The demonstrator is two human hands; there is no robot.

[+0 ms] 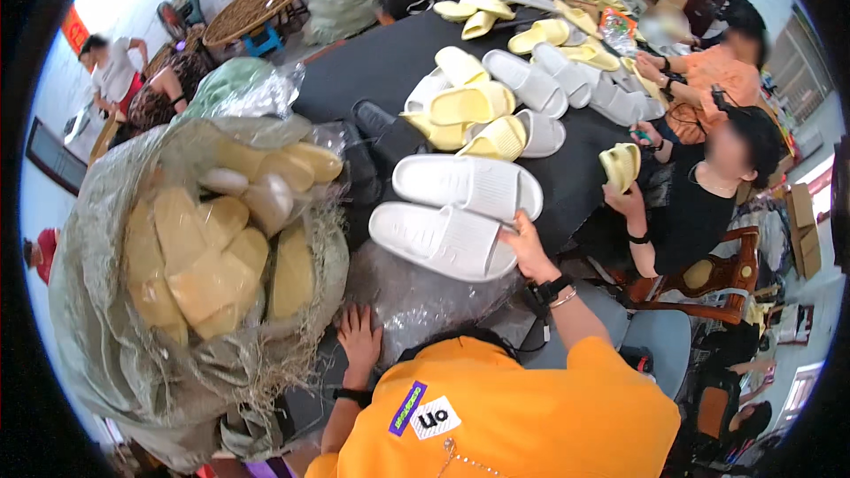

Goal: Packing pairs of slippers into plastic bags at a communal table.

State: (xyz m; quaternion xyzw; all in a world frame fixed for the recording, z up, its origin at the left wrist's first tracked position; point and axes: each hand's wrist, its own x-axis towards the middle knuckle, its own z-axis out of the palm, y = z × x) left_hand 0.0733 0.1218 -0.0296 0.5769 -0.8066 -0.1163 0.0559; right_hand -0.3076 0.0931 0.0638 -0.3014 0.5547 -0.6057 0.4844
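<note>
While our left hand [359, 336] lies palm down with its fingers spread, grasping nothing, our right hand [529, 248] grips a pair of white slippers [416, 232] at the toe end. The two slippers lie side by side in front of us, soles down, with their heels toward our left and their ribbed straps toward our right hand. Just below them, we see a crumpled clear plastic sheet [425, 296] near our left hand.

On our left stands a bulky woven sack [88, 301], its mouth open on plastic-wrapped tan slippers [217, 292]. Between this sack and the white pair, black slippers [390, 133] rest on the dark table [332, 80]. Beyond our pair, we see yellow slippers [469, 104] heaped among grey slippers [524, 80]. To our right, a seated co-worker in black [699, 204] holds up a single yellow slipper [620, 166].
</note>
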